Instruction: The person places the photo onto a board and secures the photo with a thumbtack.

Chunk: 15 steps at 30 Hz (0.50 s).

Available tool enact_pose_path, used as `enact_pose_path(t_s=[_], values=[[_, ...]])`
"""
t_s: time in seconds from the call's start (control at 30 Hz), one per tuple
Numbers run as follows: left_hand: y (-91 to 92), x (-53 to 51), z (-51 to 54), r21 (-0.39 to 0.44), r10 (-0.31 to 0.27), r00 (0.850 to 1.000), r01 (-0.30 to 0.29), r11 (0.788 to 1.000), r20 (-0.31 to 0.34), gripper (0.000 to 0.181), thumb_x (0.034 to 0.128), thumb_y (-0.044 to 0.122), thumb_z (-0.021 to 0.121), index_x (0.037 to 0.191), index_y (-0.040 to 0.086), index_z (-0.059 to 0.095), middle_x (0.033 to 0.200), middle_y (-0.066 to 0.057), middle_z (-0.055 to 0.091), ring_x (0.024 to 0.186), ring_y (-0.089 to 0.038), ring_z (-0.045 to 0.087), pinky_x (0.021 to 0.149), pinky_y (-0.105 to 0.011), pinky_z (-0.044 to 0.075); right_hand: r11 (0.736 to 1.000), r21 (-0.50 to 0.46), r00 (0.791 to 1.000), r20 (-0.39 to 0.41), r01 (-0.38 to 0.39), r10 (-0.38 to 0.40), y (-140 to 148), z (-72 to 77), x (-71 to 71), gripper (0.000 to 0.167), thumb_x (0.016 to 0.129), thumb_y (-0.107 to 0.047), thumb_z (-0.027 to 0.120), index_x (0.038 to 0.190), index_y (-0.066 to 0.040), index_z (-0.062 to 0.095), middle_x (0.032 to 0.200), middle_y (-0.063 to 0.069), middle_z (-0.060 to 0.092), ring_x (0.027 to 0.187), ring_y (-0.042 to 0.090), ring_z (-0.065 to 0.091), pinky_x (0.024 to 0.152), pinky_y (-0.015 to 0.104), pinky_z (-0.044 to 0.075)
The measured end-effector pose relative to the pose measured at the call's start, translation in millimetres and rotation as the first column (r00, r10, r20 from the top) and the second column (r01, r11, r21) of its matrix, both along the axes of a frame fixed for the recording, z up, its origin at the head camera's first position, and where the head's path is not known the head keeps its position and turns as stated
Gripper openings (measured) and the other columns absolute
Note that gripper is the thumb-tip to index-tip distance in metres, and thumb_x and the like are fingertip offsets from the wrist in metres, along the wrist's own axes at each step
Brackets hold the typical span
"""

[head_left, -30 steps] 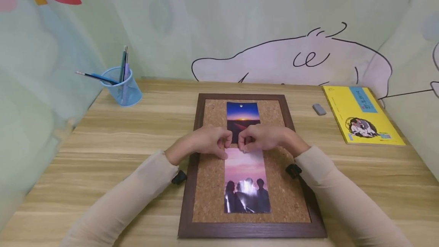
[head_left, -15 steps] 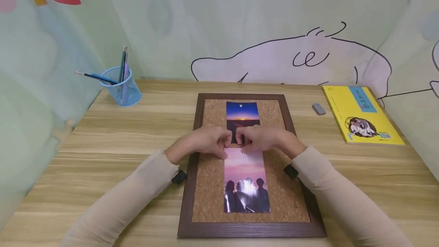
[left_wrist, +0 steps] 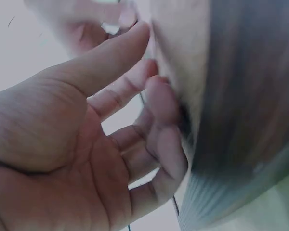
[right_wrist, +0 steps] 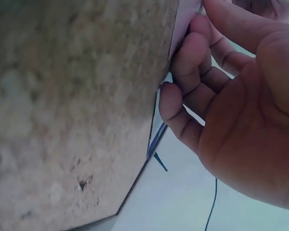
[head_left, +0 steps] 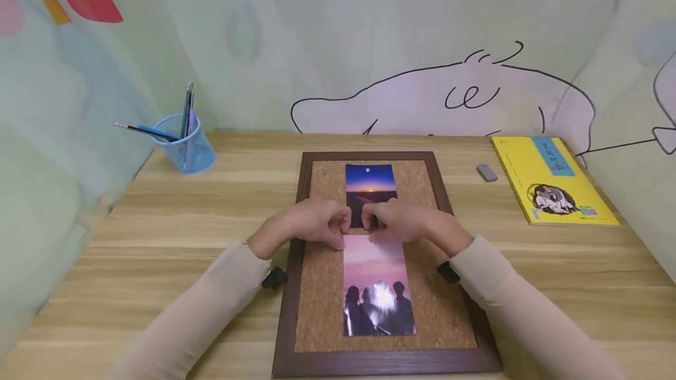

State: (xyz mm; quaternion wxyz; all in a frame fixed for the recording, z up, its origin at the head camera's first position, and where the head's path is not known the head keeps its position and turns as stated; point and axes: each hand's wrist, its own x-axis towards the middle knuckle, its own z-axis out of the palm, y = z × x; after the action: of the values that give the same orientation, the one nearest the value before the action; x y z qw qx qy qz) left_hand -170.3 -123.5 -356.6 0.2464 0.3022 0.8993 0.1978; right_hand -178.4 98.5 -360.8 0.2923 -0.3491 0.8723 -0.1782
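Observation:
Two photos lie in line on a cork board (head_left: pixel 322 309) in a dark frame. A silver pin (head_left: pixel 367 170) sits near the top of the far photo, a dark blue sunset (head_left: pixel 369 179). The near photo, a pink sky with silhouetted people (head_left: pixel 375 271), has a pin (head_left: pixel 372 243) near its top edge. My left hand (head_left: pixel 319 221) rests at that photo's upper left corner, thumb tip on it, fingers loosely bent. My right hand (head_left: pixel 404 221) is over the top edge, thumb tip at the pin, fingers bent. In both wrist views the palms (left_wrist: pixel 53 139) hold nothing.
A blue mesh cup (head_left: pixel 192 148) with several pens and pencils stands at the back left of the wooden desk (head_left: pixel 185 221). To the right lie a grey eraser-like block (head_left: pixel 486 173) and a yellow book (head_left: pixel 554 183). A printed curtain hangs behind.
The right hand has shifted slightly, and the pin in the pink photo has come into view by its thumb. The left hand stays at the corner. The head view has tilted up slightly.

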Motion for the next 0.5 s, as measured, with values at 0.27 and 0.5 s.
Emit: enact_pose_path(t_s=[0.27, 0.5], values=[[-25.3, -8.1, 5.7, 0.032, 0.040, 0.999, -0.041, 0.999, 0.016, 0.025, 0.0846, 0.023, 0.082, 0.101, 0.012, 0.067, 0.082, 0.000, 0.066, 0.072, -0.013, 0.059, 0.065, -0.029, 0.046, 0.998, -0.029, 0.999, 0.000, 0.054, -0.054, 26, 8.7, 1.2, 0.027, 0.100, -0.020, 0.063, 0.123, -0.009, 0.056, 0.085, 0.003, 0.059, 0.069, 0.014, 0.054, 0.062, 0.030, 0.047], [-47.7, -15.0, 14.4, 0.074, 0.148, 0.989, -0.150, 0.986, 0.024, 0.033, 0.0858, 0.024, 0.081, 0.110, 0.008, 0.066, 0.076, -0.003, 0.060, 0.067, -0.016, 0.051, 0.060, -0.031, 0.041, 0.987, -0.142, 0.992, -0.087, 0.076, -0.089, 52, 20.8, -4.5, 0.027, 0.101, -0.016, 0.060, 0.124, -0.002, 0.059, 0.087, 0.005, 0.068, 0.074, 0.016, 0.061, 0.070, 0.034, 0.050]])
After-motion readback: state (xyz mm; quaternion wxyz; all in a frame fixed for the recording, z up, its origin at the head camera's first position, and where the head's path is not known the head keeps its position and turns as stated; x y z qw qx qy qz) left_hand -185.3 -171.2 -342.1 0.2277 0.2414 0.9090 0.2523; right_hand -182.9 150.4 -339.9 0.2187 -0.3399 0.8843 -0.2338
